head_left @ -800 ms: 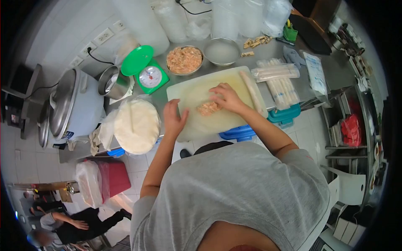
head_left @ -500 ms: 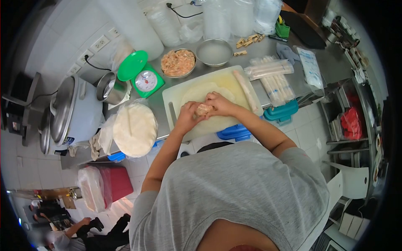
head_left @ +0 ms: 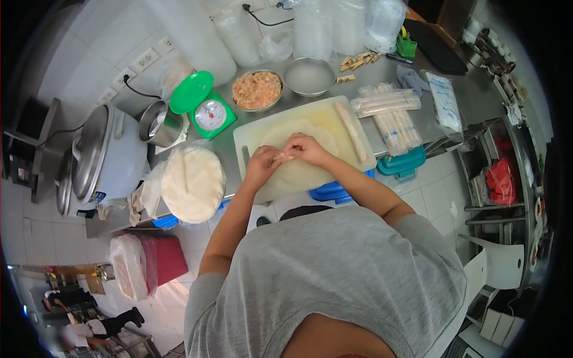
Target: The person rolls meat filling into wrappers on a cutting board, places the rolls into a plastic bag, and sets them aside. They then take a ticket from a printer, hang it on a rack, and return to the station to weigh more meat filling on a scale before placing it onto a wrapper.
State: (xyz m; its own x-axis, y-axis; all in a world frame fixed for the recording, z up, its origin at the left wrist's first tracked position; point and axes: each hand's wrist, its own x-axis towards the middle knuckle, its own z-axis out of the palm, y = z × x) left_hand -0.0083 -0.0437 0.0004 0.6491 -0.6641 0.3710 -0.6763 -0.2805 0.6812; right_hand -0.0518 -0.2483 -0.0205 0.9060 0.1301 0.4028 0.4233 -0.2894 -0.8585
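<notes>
Above the cutting board [head_left: 248, 132], my left hand [head_left: 262, 165] and my right hand [head_left: 305, 149] meet with their fingertips closed on a lump of pink minced filling [head_left: 285, 157]. My fingers cover much of the lump. Beneath them lies a pale round wrapper [head_left: 325, 134], spread flat on the board. One long filled roll [head_left: 352, 132] rests along the board's right side. Behind the board stands a metal bowl of the same pinkish filling [head_left: 256, 89].
A stack of round wrappers [head_left: 194, 185] sits left of the board, near a green scale [head_left: 210, 114] and a metal pot [head_left: 161, 123]. An empty-looking metal bowl [head_left: 309, 76], clothespins [head_left: 360, 60] and bagged rolls [head_left: 394, 122] lie behind and right. Another person [head_left: 89, 331] is at lower left.
The lump between my fingers looks thinner and shows less than before. My hands have shifted slightly closer together. The person at lower left has changed position.
</notes>
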